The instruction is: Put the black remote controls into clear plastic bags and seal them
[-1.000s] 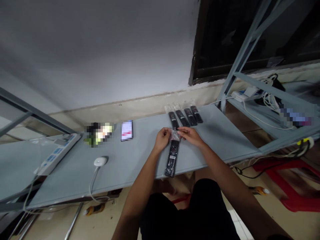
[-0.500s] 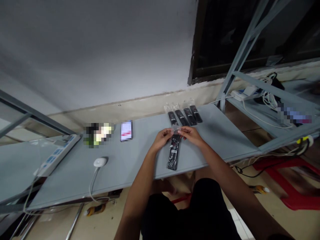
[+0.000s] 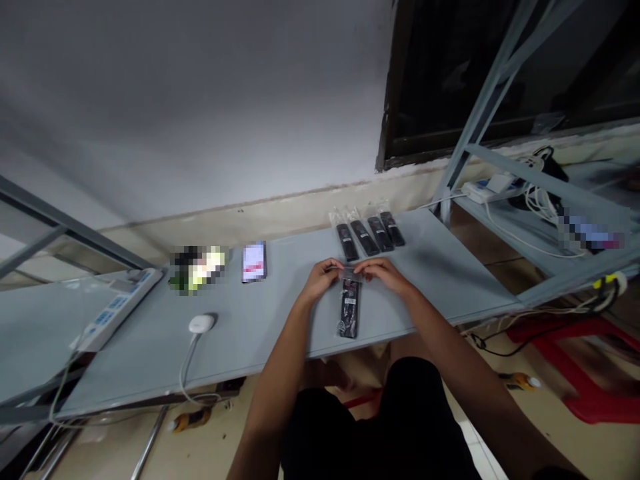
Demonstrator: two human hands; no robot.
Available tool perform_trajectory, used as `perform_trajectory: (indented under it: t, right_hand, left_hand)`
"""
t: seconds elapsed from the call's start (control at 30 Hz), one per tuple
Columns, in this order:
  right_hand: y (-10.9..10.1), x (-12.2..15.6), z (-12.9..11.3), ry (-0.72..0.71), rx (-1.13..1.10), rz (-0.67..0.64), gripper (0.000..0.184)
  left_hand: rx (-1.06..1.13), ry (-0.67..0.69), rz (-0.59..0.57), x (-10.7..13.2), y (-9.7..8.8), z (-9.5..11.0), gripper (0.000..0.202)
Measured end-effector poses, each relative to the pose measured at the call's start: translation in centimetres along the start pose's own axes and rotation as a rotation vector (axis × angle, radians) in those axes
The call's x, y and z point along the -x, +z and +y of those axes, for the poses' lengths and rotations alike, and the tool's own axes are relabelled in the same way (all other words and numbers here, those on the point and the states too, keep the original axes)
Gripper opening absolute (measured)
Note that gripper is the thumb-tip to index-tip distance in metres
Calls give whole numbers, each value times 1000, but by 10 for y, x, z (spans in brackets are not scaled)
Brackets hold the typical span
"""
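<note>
Pinching the top of a bagged black remote (image 3: 349,308), left hand (image 3: 319,280) and right hand (image 3: 383,275) sit just below four more remotes (image 3: 369,235).

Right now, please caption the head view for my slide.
Left hand and right hand grip the plastic bag of a black remote.

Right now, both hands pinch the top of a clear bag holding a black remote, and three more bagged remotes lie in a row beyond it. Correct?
Not quite: the head view shows four bagged remotes in that row, not three. The left hand and right hand do pinch the clear bag.
</note>
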State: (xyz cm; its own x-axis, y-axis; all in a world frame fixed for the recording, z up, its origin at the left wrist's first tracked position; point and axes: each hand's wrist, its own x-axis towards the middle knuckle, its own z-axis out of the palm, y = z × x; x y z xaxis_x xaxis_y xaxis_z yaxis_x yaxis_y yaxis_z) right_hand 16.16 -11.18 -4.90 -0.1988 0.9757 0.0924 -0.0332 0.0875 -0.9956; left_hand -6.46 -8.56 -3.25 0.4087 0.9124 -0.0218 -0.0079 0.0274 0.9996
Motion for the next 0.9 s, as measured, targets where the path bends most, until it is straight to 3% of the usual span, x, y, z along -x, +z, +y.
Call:
perform_trajectory:
  t: [0.3, 0.4, 0.53, 0.7, 0.9]
  right_hand:
    - [14, 4, 2, -8, 12, -119, 52]
    - [13, 0, 7, -24, -10, -95, 52]
    - [12, -4, 12, -36, 26, -3, 51]
    - [13, -6, 16, -104, 144, 111, 44]
    - [11, -6, 21, -116, 171, 143, 40]
  left_hand:
    - [-132, 89, 27, -1, 5, -4, 13]
    - [-208, 156, 46, 0, 8, -2, 14]
    - [-504, 322, 155, 8, 9, 6, 14]
    - [-777, 264, -81, 19, 7, 14, 25]
    - [-769, 249, -166, 21, 7, 15, 23]
